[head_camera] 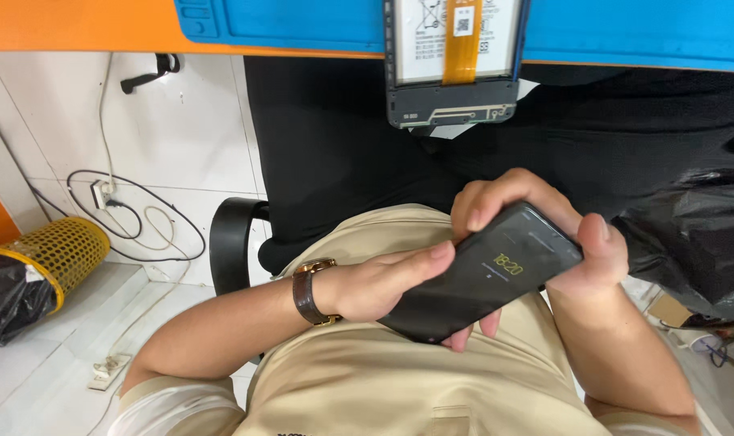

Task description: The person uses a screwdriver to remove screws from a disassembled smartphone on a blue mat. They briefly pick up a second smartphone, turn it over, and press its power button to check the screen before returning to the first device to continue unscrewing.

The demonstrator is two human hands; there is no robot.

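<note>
Black phone (484, 278), whole and with its screen lit, lies over the person's lap, well below the worktop (76, 24) edge where an opened phone (451, 60) with its back off waits unassembled. Right hand (568, 242) has its grip wrapped around the phone; left hand (379, 282) steadies its side, fingers closed against it.
</note>
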